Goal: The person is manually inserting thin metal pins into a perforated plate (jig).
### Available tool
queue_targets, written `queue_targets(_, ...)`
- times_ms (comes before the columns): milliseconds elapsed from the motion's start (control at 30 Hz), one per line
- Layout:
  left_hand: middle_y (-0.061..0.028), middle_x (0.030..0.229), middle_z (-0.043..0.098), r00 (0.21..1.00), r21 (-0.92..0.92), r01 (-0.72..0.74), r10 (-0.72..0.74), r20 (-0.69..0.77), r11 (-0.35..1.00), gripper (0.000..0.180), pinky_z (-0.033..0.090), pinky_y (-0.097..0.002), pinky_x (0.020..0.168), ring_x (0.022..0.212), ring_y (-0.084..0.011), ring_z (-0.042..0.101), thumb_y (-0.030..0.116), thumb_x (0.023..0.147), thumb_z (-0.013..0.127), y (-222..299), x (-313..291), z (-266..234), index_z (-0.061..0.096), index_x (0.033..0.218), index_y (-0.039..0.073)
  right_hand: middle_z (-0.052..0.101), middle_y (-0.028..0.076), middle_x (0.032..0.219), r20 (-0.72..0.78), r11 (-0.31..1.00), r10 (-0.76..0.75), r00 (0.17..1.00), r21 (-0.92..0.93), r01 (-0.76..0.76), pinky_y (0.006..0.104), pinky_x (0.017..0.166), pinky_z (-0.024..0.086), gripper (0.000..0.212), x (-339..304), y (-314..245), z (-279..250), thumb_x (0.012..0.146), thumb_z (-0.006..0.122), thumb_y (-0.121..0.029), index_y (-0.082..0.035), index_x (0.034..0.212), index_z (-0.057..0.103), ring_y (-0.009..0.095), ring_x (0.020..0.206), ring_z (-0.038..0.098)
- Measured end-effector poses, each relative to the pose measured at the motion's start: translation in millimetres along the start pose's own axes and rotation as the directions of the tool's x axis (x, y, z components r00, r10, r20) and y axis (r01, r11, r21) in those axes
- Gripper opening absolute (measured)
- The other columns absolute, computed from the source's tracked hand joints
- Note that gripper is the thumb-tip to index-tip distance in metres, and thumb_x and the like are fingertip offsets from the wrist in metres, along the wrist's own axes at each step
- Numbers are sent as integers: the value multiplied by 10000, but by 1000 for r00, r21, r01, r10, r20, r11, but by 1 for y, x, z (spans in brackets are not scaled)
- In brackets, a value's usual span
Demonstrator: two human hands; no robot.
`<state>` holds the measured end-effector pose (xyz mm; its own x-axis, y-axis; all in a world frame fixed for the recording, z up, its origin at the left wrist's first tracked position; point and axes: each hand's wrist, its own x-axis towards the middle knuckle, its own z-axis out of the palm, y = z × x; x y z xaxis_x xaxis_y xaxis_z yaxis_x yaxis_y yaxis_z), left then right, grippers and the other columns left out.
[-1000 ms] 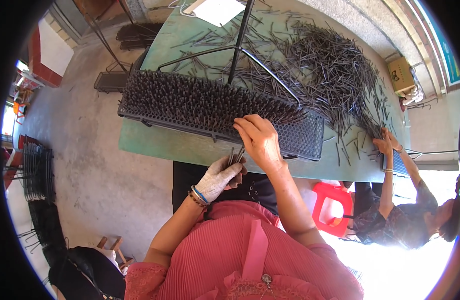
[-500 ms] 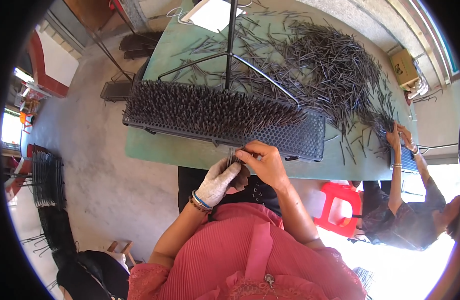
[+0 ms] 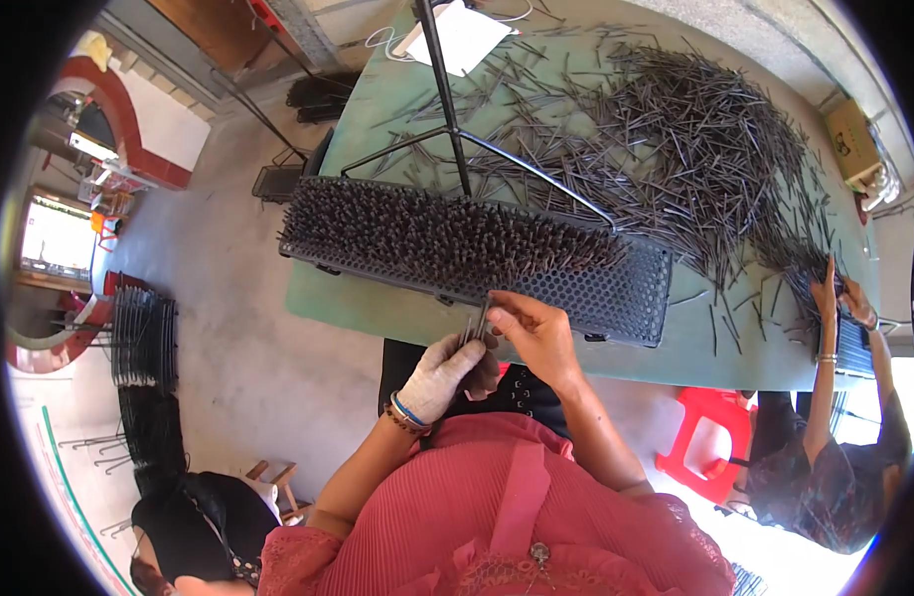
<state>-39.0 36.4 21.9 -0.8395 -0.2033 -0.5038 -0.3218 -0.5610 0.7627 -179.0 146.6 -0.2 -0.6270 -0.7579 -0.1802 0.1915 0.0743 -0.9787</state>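
In front of my chest, my left hand (image 3: 435, 379), in a pale work glove, is closed around a small bundle of thin dark sticks (image 3: 471, 328) that look like metal pins. Bare and pinching, my right hand (image 3: 539, 343) has its thumb and forefinger at the top of that bundle; the exact stick in its grip is hard to make out. Just beyond both hands lies a long black perforated tray (image 3: 621, 301) with a tall wire handle. Upright dark sticks (image 3: 427, 223) crowd most of its holes, while its right end shows bare holes.
The green table (image 3: 348, 303) bears a big heap of loose sticks (image 3: 705, 129) and a white sheet-like item (image 3: 462, 38). At right a co-worker's hands (image 3: 839, 296) work over another tray beside a red stool (image 3: 710, 442). Black racks (image 3: 144, 338) stack at left, near another person (image 3: 204, 526).
The whole view has shifted, so the table and tray sit farther right and lower in the picture. My hands stay together at the sticks, below the tray's near edge.
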Motion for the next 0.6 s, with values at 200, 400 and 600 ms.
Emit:
queue_targets(200,-159,1149,624,980,-388,-104,28,-197,916,321,527,-401,878,981,-250,645,256,1010,489,4,-4,5,526,1183,-12,651,77,1017,323,569,-628,708,-430,701,365,792,504,267,-8,-22,-15,761,738,-85,-83,1027,717,265,895,620)
queue_targets(400,-103,1102,621,978,-486,-104,1,-209,868,324,520,-355,880,996,-190,623,249,1019,472,-17,-12,-6,529,1224,5,603,73,1088,604,276,-618,503,-432,858,359,818,478,424,-10,-12,1,723,626,-87,-70,1145,659,226,899,588)
queue_targets(600,-90,1120,615,992,-538,18,-82,-95,843,325,520,-337,885,1036,-173,606,245,1010,436,-20,-15,-10,546,1223,26,616,84,1141,706,74,-632,320,-357,931,338,839,485,378,0,-7,-2,695,633,-102,-33,1065,667,214,979,596)
